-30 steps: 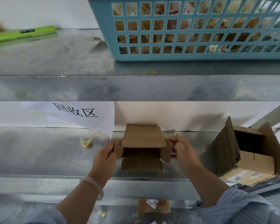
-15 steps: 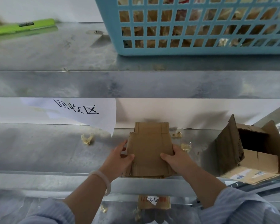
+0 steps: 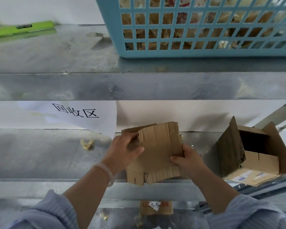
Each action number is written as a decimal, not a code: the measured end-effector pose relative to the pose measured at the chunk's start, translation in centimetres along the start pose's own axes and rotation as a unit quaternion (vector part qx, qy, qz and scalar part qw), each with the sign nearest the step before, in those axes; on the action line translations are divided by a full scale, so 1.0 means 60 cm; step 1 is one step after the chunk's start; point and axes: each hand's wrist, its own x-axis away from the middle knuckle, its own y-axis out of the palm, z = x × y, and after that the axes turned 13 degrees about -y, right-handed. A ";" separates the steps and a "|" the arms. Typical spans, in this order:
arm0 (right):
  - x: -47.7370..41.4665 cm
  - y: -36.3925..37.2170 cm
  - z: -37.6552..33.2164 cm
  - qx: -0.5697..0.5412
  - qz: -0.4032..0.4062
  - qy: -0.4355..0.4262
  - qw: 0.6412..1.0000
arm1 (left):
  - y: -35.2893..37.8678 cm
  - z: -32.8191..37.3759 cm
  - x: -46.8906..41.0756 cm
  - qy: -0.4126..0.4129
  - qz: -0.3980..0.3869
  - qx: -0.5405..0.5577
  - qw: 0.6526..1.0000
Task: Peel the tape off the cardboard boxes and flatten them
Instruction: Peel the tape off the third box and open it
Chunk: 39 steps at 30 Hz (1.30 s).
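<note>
Left hand (image 3: 125, 151) and right hand (image 3: 188, 161) grip flattened box (image 3: 160, 146) beside "回收区" sign (image 3: 82, 113).

Blue basket (image 3: 196, 53) on upper metal shelf (image 3: 56, 60); green tool (image 3: 40, 25) far left; white paper sign (image 3: 89, 123) below.

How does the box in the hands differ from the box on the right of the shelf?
Shape: the held box is pressed flat, while the right box stands open, flaps splayed, with a dark hollow inside. Handling: the left hand and right hand grip the held box by its side edges, while the right box sits untouched on the shelf. Both are brown corrugated cardboard.
</note>
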 end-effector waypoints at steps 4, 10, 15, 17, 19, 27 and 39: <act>-0.004 -0.005 -0.012 -0.001 0.000 -0.024 1.000 | -0.039 0.026 -0.017 0.037 -0.036 -0.095 0.994; -0.001 -0.004 -0.012 0.000 0.001 -0.024 1.000 | -0.051 0.039 -0.019 0.031 -0.071 -0.223 0.972; 0.002 0.008 -0.008 -0.032 0.001 -0.009 0.999 | -0.041 0.018 -0.009 0.015 0.026 -0.158 0.987; 0.004 0.015 -0.004 -0.043 -0.005 0.009 0.999 | -0.038 0.003 -0.008 0.005 0.073 -0.150 0.986; 0.006 0.021 0.001 -0.046 -0.019 0.025 0.998 | -0.039 -0.014 -0.010 -0.027 0.090 -0.147 0.985; 0.000 0.075 0.035 0.020 -0.004 0.044 0.999 | 0.042 -0.054 0.038 0.029 -0.011 -0.277 0.960; -0.006 0.133 0.060 0.455 -0.121 -0.241 0.848 | 0.111 -0.079 0.054 0.033 -0.029 -0.317 0.948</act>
